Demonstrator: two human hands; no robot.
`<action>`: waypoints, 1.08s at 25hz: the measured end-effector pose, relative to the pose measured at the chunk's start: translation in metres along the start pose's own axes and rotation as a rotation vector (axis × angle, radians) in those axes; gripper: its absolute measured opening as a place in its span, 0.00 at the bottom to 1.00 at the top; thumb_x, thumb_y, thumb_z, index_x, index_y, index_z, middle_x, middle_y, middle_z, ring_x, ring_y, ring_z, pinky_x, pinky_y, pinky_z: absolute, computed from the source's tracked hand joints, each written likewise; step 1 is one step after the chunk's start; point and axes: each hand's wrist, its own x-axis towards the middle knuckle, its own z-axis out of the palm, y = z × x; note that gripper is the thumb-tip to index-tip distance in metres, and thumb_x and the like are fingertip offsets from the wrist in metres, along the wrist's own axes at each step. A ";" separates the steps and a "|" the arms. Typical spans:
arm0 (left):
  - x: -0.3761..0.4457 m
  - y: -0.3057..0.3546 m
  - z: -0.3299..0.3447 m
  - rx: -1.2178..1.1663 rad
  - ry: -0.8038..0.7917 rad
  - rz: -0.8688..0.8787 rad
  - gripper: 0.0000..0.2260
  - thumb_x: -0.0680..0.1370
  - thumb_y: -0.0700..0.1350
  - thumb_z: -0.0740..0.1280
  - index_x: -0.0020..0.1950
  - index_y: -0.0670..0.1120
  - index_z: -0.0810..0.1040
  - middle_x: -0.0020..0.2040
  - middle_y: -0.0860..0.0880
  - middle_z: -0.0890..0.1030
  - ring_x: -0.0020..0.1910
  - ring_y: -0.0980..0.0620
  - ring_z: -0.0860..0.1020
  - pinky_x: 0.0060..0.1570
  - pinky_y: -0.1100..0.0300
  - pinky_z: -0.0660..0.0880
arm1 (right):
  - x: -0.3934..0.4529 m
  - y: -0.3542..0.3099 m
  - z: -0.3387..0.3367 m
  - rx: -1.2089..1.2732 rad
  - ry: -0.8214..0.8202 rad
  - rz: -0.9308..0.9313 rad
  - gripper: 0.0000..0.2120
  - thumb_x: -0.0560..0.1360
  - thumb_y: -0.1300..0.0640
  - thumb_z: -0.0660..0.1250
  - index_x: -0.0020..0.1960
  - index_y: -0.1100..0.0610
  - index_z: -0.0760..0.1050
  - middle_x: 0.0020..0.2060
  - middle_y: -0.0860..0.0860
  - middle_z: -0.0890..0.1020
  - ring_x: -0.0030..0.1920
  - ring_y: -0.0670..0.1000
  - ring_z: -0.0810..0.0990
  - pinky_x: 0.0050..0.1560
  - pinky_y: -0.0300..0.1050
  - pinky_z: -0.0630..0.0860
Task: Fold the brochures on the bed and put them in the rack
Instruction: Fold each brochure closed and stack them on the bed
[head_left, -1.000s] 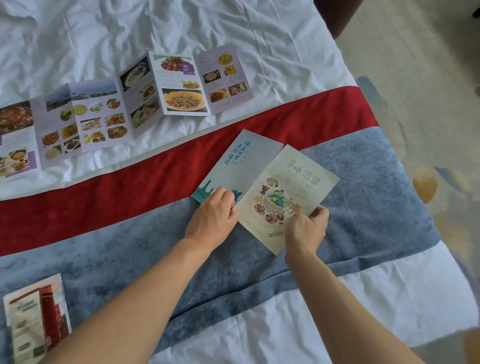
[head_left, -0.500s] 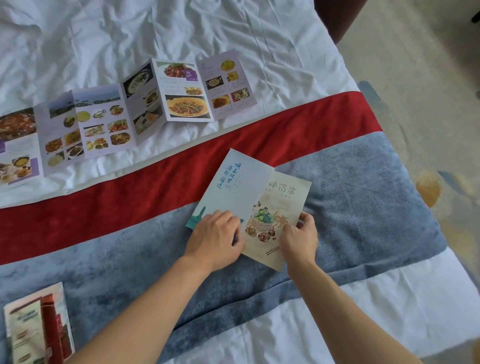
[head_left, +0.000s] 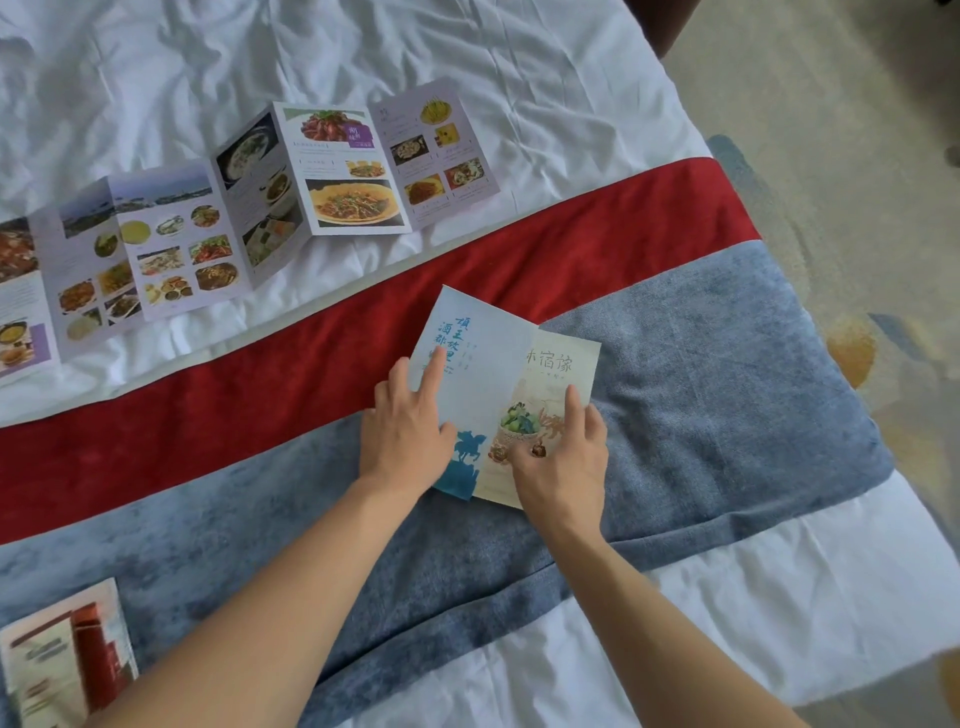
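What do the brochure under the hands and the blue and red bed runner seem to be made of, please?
Brochure: apparently thin coated paper with a smooth printed finish; it holds sharp creases and lies flat under both hands.
Bed runner: seemingly a soft pile fabric such as velvet or chenille; its blue band looks mottled and its red band shows soft shading. The exact fibre cannot be told.

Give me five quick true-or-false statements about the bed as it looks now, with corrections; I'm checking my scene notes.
1. Both hands, left hand and right hand, rest on the brochure being folded. True.
2. That brochure lies on the white sheet. False: it lies across the red band and blue blanket.
3. A long accordion menu brochure lies unfolded on the white sheet. True.
4. The blue panel lies under the cream panel. False: the blue panel overlaps the cream one.
5. Another brochure sits at the lower left. True.
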 end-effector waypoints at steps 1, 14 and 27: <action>-0.002 0.000 0.001 0.024 -0.010 0.015 0.40 0.76 0.50 0.68 0.80 0.54 0.48 0.72 0.43 0.59 0.61 0.43 0.69 0.53 0.50 0.75 | 0.000 -0.001 0.000 -0.016 -0.005 -0.024 0.42 0.72 0.48 0.70 0.79 0.42 0.51 0.78 0.48 0.57 0.74 0.53 0.60 0.64 0.56 0.71; -0.019 0.023 0.011 -0.101 -0.061 -0.027 0.36 0.75 0.49 0.69 0.79 0.56 0.53 0.68 0.44 0.61 0.63 0.44 0.66 0.46 0.53 0.75 | -0.004 -0.015 0.014 0.042 -0.094 -0.040 0.43 0.70 0.58 0.69 0.80 0.47 0.55 0.68 0.51 0.67 0.64 0.55 0.73 0.62 0.53 0.74; -0.053 -0.035 -0.017 -0.214 0.105 -0.177 0.35 0.75 0.50 0.70 0.77 0.57 0.56 0.70 0.44 0.60 0.64 0.44 0.66 0.44 0.51 0.77 | -0.038 -0.054 0.041 -0.218 -0.160 -0.440 0.36 0.72 0.60 0.72 0.76 0.47 0.62 0.73 0.56 0.60 0.69 0.58 0.65 0.56 0.51 0.78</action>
